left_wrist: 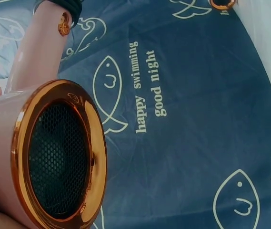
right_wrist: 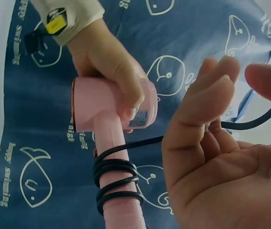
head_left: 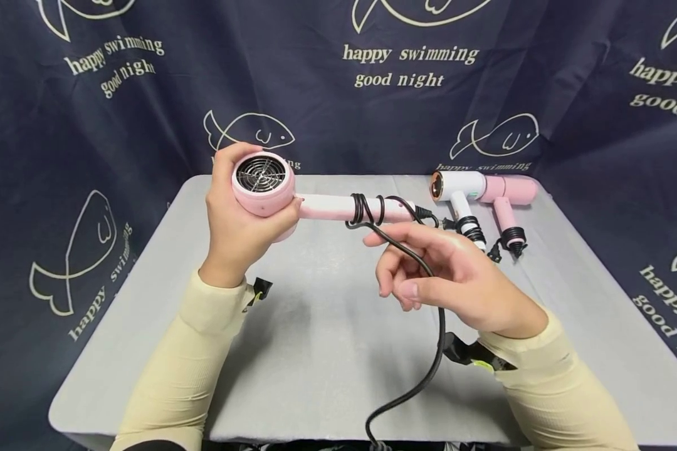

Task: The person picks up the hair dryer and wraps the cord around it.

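My left hand (head_left: 239, 216) grips the barrel of a pink hair dryer (head_left: 267, 203), thumb in front and fingers behind. Its dark intake grille (head_left: 261, 174) faces up; the copper-rimmed outlet (left_wrist: 97, 191) shows in the left wrist view. The handle (head_left: 327, 207) points right, and several loops of black power cord (right_wrist: 114, 171) wind round it. From the loops the cord runs through my right hand (head_left: 451, 275), passing beneath the thumb, then hangs toward the front edge. That hand's fingers curl loosely about the cord, with the index finger straighter and close to the handle.
At the back right of the grey table (head_left: 316, 351) lie a white hair dryer (head_left: 457, 185) and another pink hair dryer (head_left: 510, 190), each with its cord wound round the handle. A dark blue curtain (head_left: 327, 125) with fish drawings hangs behind and beside the table.
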Demonstrator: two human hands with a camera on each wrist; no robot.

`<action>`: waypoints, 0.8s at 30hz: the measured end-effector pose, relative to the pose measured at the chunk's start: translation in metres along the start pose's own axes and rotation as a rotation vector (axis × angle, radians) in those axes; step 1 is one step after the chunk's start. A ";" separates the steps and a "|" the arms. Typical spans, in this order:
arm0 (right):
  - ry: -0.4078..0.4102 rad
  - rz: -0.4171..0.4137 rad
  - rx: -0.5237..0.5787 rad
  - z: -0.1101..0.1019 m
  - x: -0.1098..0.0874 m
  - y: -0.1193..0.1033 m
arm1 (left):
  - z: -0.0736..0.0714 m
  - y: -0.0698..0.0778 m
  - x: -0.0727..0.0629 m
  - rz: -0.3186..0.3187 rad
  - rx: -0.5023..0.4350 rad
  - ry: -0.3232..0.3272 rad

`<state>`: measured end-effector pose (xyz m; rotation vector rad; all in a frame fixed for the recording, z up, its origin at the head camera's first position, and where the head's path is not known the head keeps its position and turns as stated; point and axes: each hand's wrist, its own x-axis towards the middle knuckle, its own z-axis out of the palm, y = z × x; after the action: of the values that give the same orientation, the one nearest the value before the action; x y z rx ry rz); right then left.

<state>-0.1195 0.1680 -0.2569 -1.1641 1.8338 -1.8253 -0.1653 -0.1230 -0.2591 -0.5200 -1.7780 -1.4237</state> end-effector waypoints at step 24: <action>0.174 -0.344 0.075 -0.002 -0.017 -0.010 | 0.004 -0.026 -0.001 0.136 0.274 -0.002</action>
<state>-0.1070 0.1829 -0.2529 -1.4028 1.7174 -2.2262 -0.1852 -0.1262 -0.2763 -0.4862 -1.8652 -1.0665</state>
